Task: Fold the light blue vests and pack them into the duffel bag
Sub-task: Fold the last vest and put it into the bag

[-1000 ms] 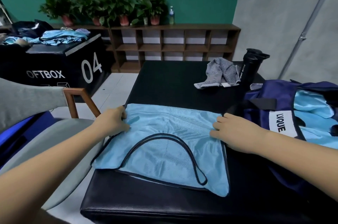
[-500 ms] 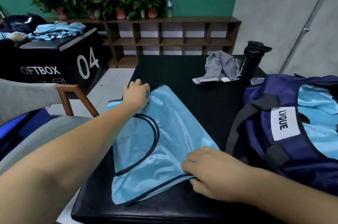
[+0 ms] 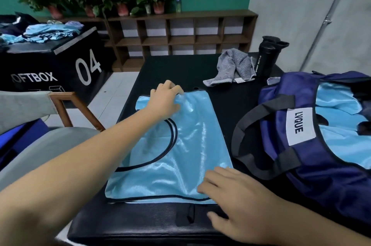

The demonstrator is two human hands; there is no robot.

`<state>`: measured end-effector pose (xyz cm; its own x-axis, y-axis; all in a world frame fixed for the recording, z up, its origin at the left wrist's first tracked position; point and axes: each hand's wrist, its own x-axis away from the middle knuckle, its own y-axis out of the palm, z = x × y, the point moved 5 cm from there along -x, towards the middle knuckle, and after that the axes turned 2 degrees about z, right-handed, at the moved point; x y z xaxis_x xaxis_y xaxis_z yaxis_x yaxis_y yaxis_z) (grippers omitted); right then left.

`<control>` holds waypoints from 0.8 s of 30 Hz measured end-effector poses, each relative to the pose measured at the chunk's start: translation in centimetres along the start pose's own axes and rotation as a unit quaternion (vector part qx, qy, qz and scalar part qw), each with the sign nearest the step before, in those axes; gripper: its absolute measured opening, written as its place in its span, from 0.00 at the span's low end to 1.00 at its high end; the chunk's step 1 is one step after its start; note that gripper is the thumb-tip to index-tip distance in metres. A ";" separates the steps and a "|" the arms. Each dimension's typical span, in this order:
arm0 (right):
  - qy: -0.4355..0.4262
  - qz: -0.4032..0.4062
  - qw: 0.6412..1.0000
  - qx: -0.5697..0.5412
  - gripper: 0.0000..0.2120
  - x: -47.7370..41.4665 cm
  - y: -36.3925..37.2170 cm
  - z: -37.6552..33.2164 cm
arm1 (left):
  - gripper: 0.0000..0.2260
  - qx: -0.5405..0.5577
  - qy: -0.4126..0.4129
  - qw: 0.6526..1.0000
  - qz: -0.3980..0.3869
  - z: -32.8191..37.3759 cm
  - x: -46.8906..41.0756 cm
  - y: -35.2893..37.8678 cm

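Fingers of the left hand are curled over the far edge of the light blue vest and pinch the fabric there, near its far left corner. Fingers of the right hand lie extended and slightly spread, pressing flat on the near right corner of the same vest, with the thumb on the bench just off the hem. The vest lies folded in a rough rectangle on the black padded bench, its dark-trimmed opening showing as a curved line on the left half and a dark hem along the near edge. Just beside it on the right stands the navy duffel bag, open at the top, with folded light blue fabric inside and a white label reading LVQUE. One black strap of the bag loops out toward the vest. At the far right of the bench lie a grey striped cloth and, touching it, an upright black bottle. Well apart on the left, a black box marked 04 carries a loose pile of light blue garments.
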<state>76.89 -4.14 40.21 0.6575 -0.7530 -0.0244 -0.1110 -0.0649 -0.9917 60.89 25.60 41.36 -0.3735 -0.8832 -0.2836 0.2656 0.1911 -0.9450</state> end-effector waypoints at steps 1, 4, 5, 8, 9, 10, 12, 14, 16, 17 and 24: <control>0.005 -0.006 1.000 0.004 0.15 0.3 -0.1 0.3 | 0.17 0.006 0.011 1.000 -0.008 0.1 1.7 -0.8; 0.024 -0.015 0.999 0.029 0.12 0.8 -0.3 1.0 | 0.13 0.068 0.049 0.995 -0.050 0.4 7.7 -3.0; 0.034 -0.017 0.999 0.036 0.11 0.8 -0.3 1.2 | 0.10 0.093 0.063 0.992 -0.061 0.8 9.7 -3.8; 0.056 -0.011 0.997 0.049 0.09 1.2 0.0 1.5 | 0.09 0.128 0.095 0.981 -0.113 2.2 15.1 -5.5; 0.063 -0.002 0.996 0.056 0.07 1.3 0.0 1.5 | 0.08 0.135 0.099 0.977 -0.135 2.7 16.7 -5.9; 0.068 0.007 0.996 0.063 0.06 1.3 0.0 1.5 | 0.07 0.139 0.104 0.972 -0.158 3.0 18.2 -6.2; 0.071 0.027 0.994 0.078 0.07 1.2 0.2 1.2 | 0.09 0.147 0.118 0.962 -0.199 3.8 20.8 -6.6; 0.067 0.038 0.993 0.093 0.09 0.9 0.5 0.9 | 0.12 0.141 0.133 0.955 -0.226 4.4 22.7 -6.7; 0.056 0.048 0.991 0.111 0.10 0.4 1.0 0.6 | 0.16 0.118 0.143 0.953 -0.240 4.8 24.0 -6.6; 0.052 0.052 0.990 0.119 0.11 0.2 1.1 0.6 | 0.17 0.098 0.147 0.954 -0.242 5.0 24.3 -6.5; 0.079 0.028 0.989 0.119 0.14 -0.3 1.1 1.2 | 0.10 -0.023 0.145 0.967 -0.209 3.5 25.0 -5.7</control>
<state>77.46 -3.19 38.96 0.5293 -0.8447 -0.0795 0.0471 0.1228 -0.9913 53.11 0.93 40.24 -0.6745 -0.7319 0.0967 -0.0002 -0.1308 -0.9914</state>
